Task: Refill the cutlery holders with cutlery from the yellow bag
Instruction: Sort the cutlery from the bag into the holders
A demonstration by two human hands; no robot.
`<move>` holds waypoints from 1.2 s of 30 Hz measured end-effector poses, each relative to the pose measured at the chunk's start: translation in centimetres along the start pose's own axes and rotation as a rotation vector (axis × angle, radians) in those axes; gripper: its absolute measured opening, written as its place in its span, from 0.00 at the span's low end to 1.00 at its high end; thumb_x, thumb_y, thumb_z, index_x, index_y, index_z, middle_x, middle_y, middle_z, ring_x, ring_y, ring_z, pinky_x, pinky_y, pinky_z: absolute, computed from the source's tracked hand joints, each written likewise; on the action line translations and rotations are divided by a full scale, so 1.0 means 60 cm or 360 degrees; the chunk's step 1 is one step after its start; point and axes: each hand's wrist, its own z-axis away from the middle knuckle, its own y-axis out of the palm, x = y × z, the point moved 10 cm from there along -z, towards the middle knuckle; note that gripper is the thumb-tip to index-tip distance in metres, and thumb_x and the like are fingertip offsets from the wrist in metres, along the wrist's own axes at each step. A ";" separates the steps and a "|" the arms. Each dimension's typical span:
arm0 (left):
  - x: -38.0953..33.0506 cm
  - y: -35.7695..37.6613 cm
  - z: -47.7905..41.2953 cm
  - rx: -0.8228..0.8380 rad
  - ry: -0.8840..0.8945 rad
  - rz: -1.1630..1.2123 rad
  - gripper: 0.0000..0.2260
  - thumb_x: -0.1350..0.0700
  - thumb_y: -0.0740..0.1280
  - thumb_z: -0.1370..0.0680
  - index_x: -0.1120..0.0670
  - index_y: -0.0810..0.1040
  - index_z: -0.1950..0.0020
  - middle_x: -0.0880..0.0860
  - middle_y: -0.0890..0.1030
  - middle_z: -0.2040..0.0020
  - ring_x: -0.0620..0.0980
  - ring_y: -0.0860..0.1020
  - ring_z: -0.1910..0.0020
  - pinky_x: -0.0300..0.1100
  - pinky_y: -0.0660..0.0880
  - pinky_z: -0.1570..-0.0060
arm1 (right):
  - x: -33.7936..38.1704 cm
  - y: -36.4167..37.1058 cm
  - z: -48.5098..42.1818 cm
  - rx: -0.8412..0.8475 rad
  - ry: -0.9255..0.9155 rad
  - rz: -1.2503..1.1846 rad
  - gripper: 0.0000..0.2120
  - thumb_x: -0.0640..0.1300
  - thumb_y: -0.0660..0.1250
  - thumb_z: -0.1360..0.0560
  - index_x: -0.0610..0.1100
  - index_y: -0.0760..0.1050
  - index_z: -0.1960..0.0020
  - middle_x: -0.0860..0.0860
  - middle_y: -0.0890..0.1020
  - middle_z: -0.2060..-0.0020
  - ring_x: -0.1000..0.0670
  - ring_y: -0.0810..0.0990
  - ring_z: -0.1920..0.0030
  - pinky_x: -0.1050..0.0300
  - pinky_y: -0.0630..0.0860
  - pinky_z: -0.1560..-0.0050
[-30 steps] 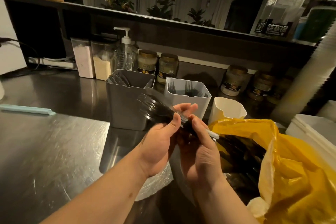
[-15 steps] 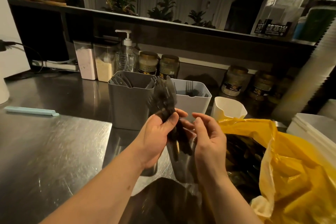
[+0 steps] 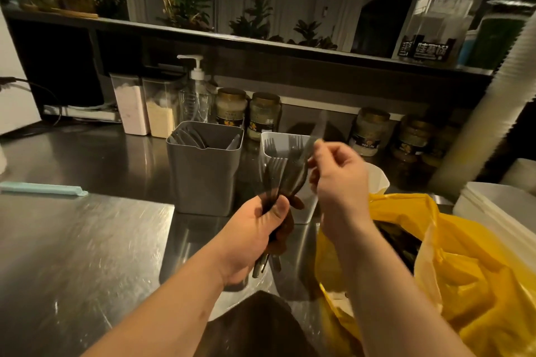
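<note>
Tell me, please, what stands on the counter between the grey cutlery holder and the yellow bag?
The white holder, with forks inside, as the head view shows.

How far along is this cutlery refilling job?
Midway, it seems. The grey holder and white holder already contain some cutlery. The left hand grips a bunch of black forks; the right hand pinches a small pale bit above them. More dark cutlery waits in the yellow bag.
</note>
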 end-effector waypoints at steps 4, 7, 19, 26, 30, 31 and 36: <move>-0.010 -0.061 -0.007 -0.0517 0.0083 -0.0032 0.20 0.45 0.68 0.26 0.60 0.77 0.44 0.44 0.74 0.72 0.41 0.71 0.74 0.38 0.69 0.70 | 0.086 -0.029 -0.073 -0.0468 -0.0140 -0.0209 0.09 0.48 0.63 0.17 0.46 0.77 0.52 0.51 0.82 0.62 0.58 0.80 0.65 0.66 0.75 0.67; -0.041 -0.129 0.016 -0.1020 0.0301 0.0026 0.16 0.44 0.66 0.21 0.55 0.75 0.60 0.47 0.73 0.73 0.45 0.71 0.74 0.42 0.69 0.68 | 0.118 0.023 -0.101 -0.0374 -0.0240 -0.0318 0.06 0.46 0.64 0.18 0.46 0.76 0.51 0.49 0.83 0.57 0.53 0.84 0.57 0.63 0.79 0.61; -0.031 -0.139 0.016 -0.1075 0.0254 0.0250 0.11 0.46 0.71 0.24 0.53 0.77 0.54 0.51 0.78 0.67 0.50 0.78 0.66 0.47 0.77 0.58 | 0.058 0.218 -0.068 0.0499 -0.0595 0.1425 0.13 0.54 0.70 0.23 0.46 0.86 0.50 0.52 0.86 0.58 0.54 0.82 0.58 0.57 0.77 0.56; -0.051 -0.100 0.002 -0.0703 0.0437 0.0106 0.24 0.50 0.71 0.27 0.55 0.68 0.35 0.53 0.83 0.56 0.53 0.85 0.53 0.53 0.83 0.53 | -0.013 0.171 0.055 0.1054 0.0036 0.1107 0.18 0.60 0.74 0.28 0.47 0.84 0.49 0.55 0.85 0.59 0.56 0.83 0.58 0.60 0.81 0.56; -0.019 -0.053 -0.012 -0.0540 0.0005 0.0642 0.22 0.41 0.58 0.19 0.58 0.81 0.52 0.57 0.81 0.64 0.49 0.84 0.65 0.38 0.80 0.66 | -0.038 0.147 0.055 0.0973 0.0155 0.0877 0.09 0.50 0.75 0.26 0.48 0.83 0.49 0.57 0.84 0.60 0.56 0.83 0.57 0.63 0.79 0.55; -0.014 -0.047 -0.013 -0.0519 -0.0062 0.0751 0.22 0.44 0.57 0.18 0.55 0.84 0.57 0.57 0.82 0.66 0.50 0.84 0.67 0.39 0.80 0.69 | -0.034 0.141 0.054 0.0968 0.0135 0.0844 0.07 0.48 0.75 0.25 0.47 0.83 0.50 0.56 0.84 0.61 0.56 0.84 0.58 0.62 0.80 0.55; -0.024 -0.053 -0.007 -0.0519 0.0053 -0.0175 0.23 0.69 0.69 0.22 0.46 0.69 0.36 0.56 0.81 0.58 0.49 0.79 0.66 0.38 0.74 0.72 | -0.003 0.120 0.025 0.0891 0.0078 0.0891 0.06 0.47 0.71 0.22 0.46 0.82 0.55 0.49 0.85 0.63 0.52 0.84 0.63 0.57 0.82 0.59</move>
